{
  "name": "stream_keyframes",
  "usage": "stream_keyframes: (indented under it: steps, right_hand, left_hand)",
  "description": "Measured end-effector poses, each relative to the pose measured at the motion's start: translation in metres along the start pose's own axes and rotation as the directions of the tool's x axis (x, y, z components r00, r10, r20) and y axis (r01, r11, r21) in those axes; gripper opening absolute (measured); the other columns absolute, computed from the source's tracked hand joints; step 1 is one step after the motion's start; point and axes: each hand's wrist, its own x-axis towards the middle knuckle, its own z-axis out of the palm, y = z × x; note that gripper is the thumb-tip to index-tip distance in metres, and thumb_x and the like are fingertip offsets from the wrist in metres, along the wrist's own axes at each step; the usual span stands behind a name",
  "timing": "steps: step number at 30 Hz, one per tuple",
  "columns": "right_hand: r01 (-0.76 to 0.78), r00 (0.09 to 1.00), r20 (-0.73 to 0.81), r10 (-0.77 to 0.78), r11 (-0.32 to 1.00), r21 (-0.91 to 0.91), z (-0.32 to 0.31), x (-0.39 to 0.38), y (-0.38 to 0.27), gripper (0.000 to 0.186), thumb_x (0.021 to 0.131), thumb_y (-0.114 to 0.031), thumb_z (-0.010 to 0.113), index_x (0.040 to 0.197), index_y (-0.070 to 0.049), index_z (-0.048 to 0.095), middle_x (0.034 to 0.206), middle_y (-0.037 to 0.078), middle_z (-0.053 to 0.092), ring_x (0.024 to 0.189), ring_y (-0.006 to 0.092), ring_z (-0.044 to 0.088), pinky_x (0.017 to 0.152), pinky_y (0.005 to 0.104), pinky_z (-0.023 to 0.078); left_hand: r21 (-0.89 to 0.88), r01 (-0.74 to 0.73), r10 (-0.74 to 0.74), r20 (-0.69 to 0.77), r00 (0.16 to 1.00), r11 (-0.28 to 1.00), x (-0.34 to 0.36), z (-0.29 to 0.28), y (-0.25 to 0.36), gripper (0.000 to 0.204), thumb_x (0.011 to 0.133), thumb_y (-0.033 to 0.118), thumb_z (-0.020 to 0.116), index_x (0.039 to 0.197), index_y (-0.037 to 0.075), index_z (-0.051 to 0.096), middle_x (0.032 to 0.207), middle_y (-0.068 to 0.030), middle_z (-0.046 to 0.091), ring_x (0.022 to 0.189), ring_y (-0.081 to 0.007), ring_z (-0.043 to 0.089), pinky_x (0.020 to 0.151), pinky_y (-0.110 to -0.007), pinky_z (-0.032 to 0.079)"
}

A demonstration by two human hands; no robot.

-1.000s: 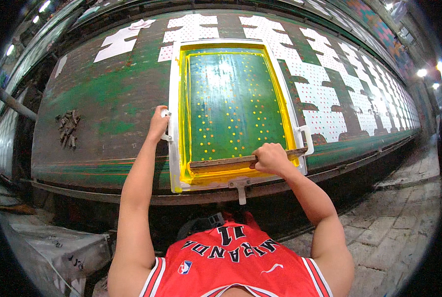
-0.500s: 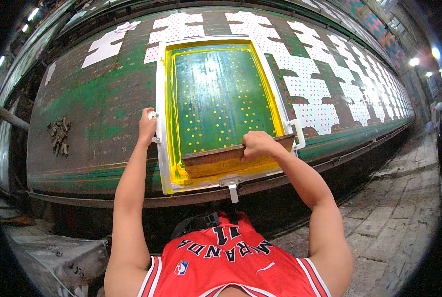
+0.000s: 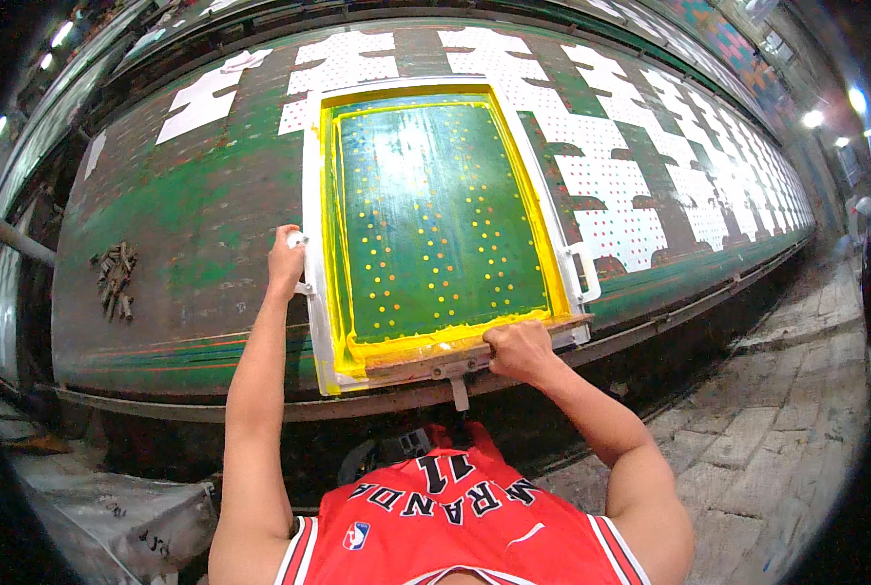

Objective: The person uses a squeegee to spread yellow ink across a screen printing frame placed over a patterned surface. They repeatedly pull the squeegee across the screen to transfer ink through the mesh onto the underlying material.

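Note:
On the long work table lies a printing screen with green mesh, rows of small dots and a white frame. Yellow ink lines its inner edges and gathers thickly along the near side. My left hand is closed round the white grip on the frame's left side. At the near edge of the screen, my right hand grips a long squeegee. It is tipped so that mostly its narrow edge shows, and its lower face is hidden. A white handle on the frame's right side stands free.
White cloth pieces with coloured dots lie in rows to the right and behind the screen. A plainer white piece is at the far left. Several short brown pieces are heaped left of me. Stone paving runs along the right.
My right hand has drawn the squeegee nearer to me and tilted it, baring the ink along the near edge. My left hand keeps its hold on the frame's grip.

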Motion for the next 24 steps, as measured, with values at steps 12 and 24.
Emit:
stream_keyframes:
  steps: [12, 24]
  right_hand:
    - [0.246, 0.906, -0.334, -0.260, 0.966, -0.085, 0.028, 0.047, 0.041, 0.031, 0.057, -0.016, 0.074, 0.084, -0.009, 0.061, 0.089, 0.008, 0.069, 0.087, 0.0245, 0.071, 0.069, 0.0384, 0.059]
    - [0.222, 0.909, -0.320, -0.267, 0.960, -0.169, -0.015, 0.253, 0.121, 0.020, 0.063, -0.020, 0.074, 0.078, -0.010, 0.066, 0.077, 0.012, 0.070, 0.071, 0.0347, 0.070, 0.061, 0.0481, 0.055]
  left_hand:
    - [0.007, 0.005, -0.005, -0.029, 1.000, 1.000, -0.003, -0.005, -0.001, 0.038, 0.090, 0.007, 0.057, 0.128, 0.011, 0.054, 0.106, -0.0233, 0.069, 0.099, -0.0382, 0.068, 0.085, -0.046, 0.049]
    - [0.057, 0.003, 0.001, -0.074, 0.997, 0.998, -0.003, -0.009, 0.001, 0.036, 0.089, 0.008, 0.058, 0.125, 0.011, 0.056, 0.101, -0.0223, 0.070, 0.094, -0.0396, 0.068, 0.081, -0.047, 0.050]
